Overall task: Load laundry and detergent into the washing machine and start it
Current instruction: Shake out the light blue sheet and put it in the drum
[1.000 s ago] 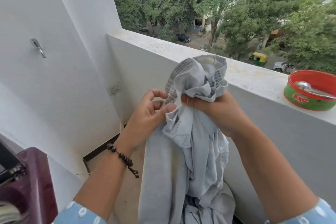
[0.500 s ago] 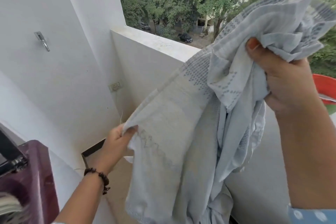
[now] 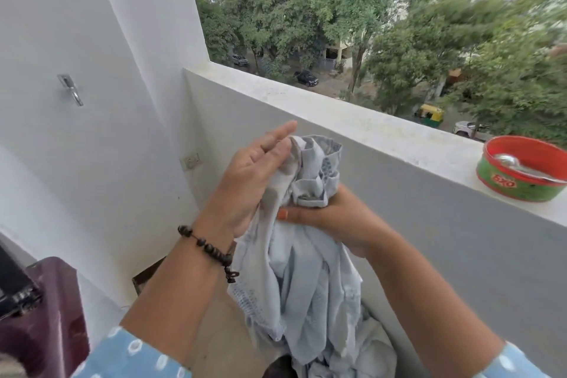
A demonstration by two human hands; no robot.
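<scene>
A pale grey patterned garment [image 3: 306, 279] hangs bunched in front of me, over the balcony floor. My right hand [image 3: 334, 218] grips its gathered top from below, thumb curled across the cloth. My left hand [image 3: 254, 181] lies flat against the left side of the bunch with its fingers straight, a bead bracelet on the wrist. The maroon washing machine [image 3: 46, 316] shows only as a corner at the lower left. A red and green detergent tub [image 3: 524, 172] with a spoon in it stands on the parapet ledge at the right.
The white parapet ledge [image 3: 352, 120] runs across from the middle to the right, with a drop to the street beyond. A white wall with a metal hook [image 3: 71, 89] and a socket [image 3: 190, 159] stands on the left. More cloth lies heaped below the garment.
The garment was spread wide between my raised right hand and low left hand. Now both hands have come together and the cloth is bunched up again at chest height.
</scene>
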